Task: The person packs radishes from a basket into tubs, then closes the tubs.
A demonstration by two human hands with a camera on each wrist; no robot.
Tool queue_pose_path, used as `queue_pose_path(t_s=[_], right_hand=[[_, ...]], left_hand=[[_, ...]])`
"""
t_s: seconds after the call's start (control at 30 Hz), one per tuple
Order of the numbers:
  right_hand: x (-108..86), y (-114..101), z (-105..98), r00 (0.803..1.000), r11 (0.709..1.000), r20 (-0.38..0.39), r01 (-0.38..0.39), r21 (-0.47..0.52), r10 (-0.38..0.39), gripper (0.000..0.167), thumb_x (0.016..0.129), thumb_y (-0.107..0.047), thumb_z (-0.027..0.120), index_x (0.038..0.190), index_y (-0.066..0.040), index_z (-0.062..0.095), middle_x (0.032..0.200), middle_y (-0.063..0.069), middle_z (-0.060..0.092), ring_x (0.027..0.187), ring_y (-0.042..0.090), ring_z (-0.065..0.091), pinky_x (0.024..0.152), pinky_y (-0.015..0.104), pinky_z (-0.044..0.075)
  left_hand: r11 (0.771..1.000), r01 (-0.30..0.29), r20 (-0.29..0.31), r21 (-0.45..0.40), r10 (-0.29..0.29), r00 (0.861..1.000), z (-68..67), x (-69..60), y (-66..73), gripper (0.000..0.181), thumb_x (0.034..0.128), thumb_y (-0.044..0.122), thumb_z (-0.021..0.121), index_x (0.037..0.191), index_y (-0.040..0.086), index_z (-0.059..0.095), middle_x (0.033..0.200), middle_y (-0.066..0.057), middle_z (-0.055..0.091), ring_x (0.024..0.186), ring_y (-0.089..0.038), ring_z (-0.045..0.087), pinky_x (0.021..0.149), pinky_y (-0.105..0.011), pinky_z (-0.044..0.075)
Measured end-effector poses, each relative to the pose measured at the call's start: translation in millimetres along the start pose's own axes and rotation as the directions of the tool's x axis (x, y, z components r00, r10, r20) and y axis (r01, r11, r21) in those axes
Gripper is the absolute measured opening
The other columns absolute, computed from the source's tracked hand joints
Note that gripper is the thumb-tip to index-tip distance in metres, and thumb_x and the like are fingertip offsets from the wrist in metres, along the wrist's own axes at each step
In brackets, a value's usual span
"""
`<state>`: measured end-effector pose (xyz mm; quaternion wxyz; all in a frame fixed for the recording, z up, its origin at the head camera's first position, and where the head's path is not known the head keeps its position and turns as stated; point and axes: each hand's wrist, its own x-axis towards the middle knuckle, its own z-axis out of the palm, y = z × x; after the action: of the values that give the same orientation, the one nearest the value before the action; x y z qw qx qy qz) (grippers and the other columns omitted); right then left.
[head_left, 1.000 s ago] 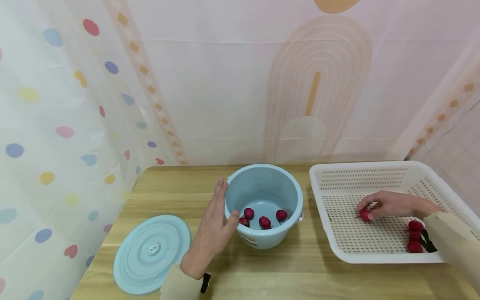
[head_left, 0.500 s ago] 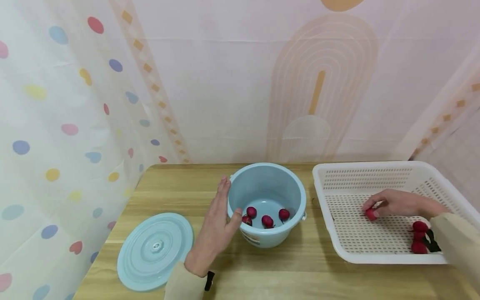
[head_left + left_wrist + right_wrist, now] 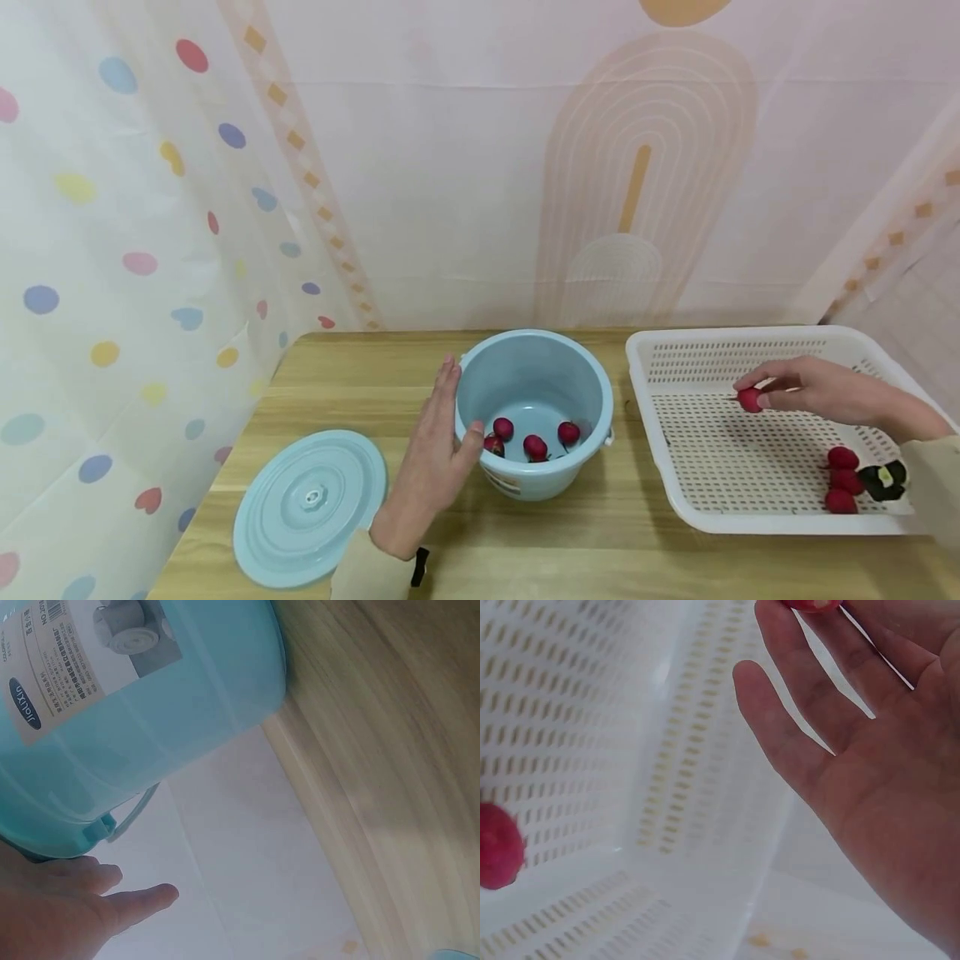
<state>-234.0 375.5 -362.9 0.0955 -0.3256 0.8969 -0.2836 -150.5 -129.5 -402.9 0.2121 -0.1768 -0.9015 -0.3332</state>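
My right hand (image 3: 832, 390) pinches a red radish (image 3: 749, 400) between thumb and fingertips, above the floor of the white basket (image 3: 750, 523). In the right wrist view that radish (image 3: 811, 604) shows at the top edge, at the fingertips of the hand (image 3: 870, 757). My left hand (image 3: 429, 462) lies against the left side of the light blue bucket (image 3: 534, 475), fingers fairly straight and thumb at the rim. Several radishes (image 3: 536, 447) lie on the bucket's bottom. The left wrist view shows the hand (image 3: 67, 907) beside the bucket's rim (image 3: 45, 847).
Three more radishes (image 3: 847, 481) sit in a row at the basket's near right, beside the black wrist strap. A round blue lid (image 3: 300, 508) lies on the wooden table (image 3: 525, 567) to the left. Patterned curtains (image 3: 450, 167) hang behind and at the left.
My right hand has risen from the basket floor with the radish pinched in its fingers. The left hand keeps its place at the bucket.
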Motion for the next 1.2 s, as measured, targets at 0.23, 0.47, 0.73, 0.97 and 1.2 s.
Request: queue_pose_path(t_s=[0.23, 0.47, 0.73, 0.97, 1.2], right_hand=[[-2.7, -14.9, -2.7, 0.994, 0.997, -0.100, 0.058, 0.052, -0.052, 0.029, 0.096, 0.004, 0.066, 0.122, -0.007, 0.072, 0.111, -0.012, 0.073, 0.093, 0.000, 0.068, 0.074, 0.017, 0.054], [-8.6, -32.2, -0.2, 0.982, 0.998, -0.189, 0.031, 0.060, -0.019, 0.027, 0.095, 0.004, 0.068, 0.121, -0.002, 0.071, 0.108, -0.011, 0.073, 0.090, 0.002, 0.068, 0.074, 0.015, 0.054], [-12.2, -47.7, 4.1, 0.960, 0.992, -0.273, 0.086, 0.096, -0.057, 0.031, 0.095, 0.007, 0.066, 0.124, -0.005, 0.070, 0.111, -0.009, 0.073, 0.091, 0.006, 0.070, 0.077, 0.014, 0.055], [-14.0, -60.8, 12.7, 0.947, 0.984, -0.320, 0.084, 0.160, -0.028, 0.035, 0.097, 0.008, 0.064, 0.129, -0.004, 0.067, 0.115, -0.011, 0.073, 0.096, 0.002, 0.070, 0.077, 0.015, 0.056], [-16.4, -76.3, 22.5, 0.926, 0.981, -0.376, 0.093, 0.168, -0.024, 0.037, 0.097, 0.008, 0.063, 0.132, -0.005, 0.067, 0.121, -0.012, 0.070, 0.100, 0.001, 0.069, 0.078, 0.014, 0.055]], left_hand=[[1.000, 0.011, 0.005, 0.013, -0.011, 1.000, -1.0, -1.1, -1.1, 0.075, 0.0992, 0.031, 0.051, 0.162, 0.000, 0.026, 0.171, -0.011, 0.020, 0.156, -0.032, 0.025, 0.118, -0.060, 0.030], [1.000, 0.014, 0.000, 0.015, -0.014, 1.000, -0.3, -0.4, -3.2, 0.075, 0.0995, 0.030, 0.051, 0.162, 0.000, 0.025, 0.171, -0.012, 0.020, 0.155, -0.034, 0.025, 0.117, -0.063, 0.030], [1.000, 0.008, -0.010, 0.014, -0.008, 1.000, -1.9, -1.1, -4.3, 0.074, 0.1014, 0.035, 0.049, 0.162, -0.001, 0.026, 0.171, -0.012, 0.020, 0.155, -0.033, 0.025, 0.118, -0.059, 0.031], [1.000, 0.005, -0.024, 0.013, -0.005, 1.000, -3.7, -2.3, -5.4, 0.074, 0.1012, 0.035, 0.049, 0.162, -0.001, 0.026, 0.171, -0.011, 0.020, 0.155, -0.033, 0.026, 0.117, -0.058, 0.032], [1.000, -0.014, -0.032, 0.011, 0.015, 0.999, -2.8, -0.5, -6.5, 0.074, 0.1022, 0.037, 0.048, 0.161, -0.002, 0.027, 0.171, -0.012, 0.021, 0.155, -0.032, 0.026, 0.117, -0.058, 0.032]])
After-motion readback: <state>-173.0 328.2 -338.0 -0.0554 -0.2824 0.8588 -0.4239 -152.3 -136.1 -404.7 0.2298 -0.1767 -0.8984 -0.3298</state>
